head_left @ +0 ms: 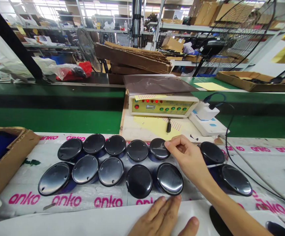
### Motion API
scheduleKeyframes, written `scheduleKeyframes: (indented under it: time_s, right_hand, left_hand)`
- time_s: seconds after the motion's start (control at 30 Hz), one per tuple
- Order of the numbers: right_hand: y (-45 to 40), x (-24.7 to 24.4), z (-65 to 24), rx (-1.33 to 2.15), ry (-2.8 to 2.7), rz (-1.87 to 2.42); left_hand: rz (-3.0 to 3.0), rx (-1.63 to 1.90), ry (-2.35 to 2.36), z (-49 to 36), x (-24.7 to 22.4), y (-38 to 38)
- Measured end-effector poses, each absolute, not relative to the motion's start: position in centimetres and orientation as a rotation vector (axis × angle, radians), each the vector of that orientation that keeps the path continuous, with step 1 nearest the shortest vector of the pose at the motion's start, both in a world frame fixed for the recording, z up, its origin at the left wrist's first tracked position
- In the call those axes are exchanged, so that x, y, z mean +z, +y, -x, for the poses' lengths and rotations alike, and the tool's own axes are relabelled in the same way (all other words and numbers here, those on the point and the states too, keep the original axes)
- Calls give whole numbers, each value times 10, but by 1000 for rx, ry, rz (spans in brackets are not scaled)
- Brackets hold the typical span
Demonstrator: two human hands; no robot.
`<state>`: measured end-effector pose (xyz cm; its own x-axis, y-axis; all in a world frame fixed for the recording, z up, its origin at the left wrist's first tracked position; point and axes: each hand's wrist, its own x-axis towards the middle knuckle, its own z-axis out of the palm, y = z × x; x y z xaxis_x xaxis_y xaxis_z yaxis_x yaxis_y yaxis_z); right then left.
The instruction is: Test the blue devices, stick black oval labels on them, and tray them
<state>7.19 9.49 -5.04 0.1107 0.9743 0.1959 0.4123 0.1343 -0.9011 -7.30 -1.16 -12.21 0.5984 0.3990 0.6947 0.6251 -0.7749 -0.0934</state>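
- The right hand [190, 159] holds thumb and forefinger close together at the rim of a black-topped container [158, 149] in the back row; whether something thin sits between them I cannot tell
- The left hand [158, 216] lies with fingers extended, gripping nothing visible, fingertips at the near edge of a front-row container [170, 178]
- A push from either hand could knock neighbours together, since they stand so close; glossy tops might smudge or scratch
- A snag on the black cord [245, 172] could drag the right-hand containers
- Pink-lettered wrap [83, 192] covers the bench; behind are a green belt [95, 119], lit control box [162, 106], fan [211, 46] and loaded shelving [108, 30]
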Motion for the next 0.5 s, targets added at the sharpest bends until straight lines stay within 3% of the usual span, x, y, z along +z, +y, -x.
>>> scheduleKeyframes:
  time_s: [0.17,0.33,0.4,0.5]
  right_hand:
    - [91,-47,-71,534,-1604,1404]
    - [89,-41,-75,78,-1969,1438]
    - [91,-40,-80,90,-1940,1588]
    - [96,-41,-85,403,-1787,1670]
  left_hand:
    - [2510,-985,-838,73,-122,-12]
    - [2517,-966,-822,73,-122,-11]
    - [2521,-961,-824,74,-121,-11]
    - [2552,-918,-796,76,-119,-11]
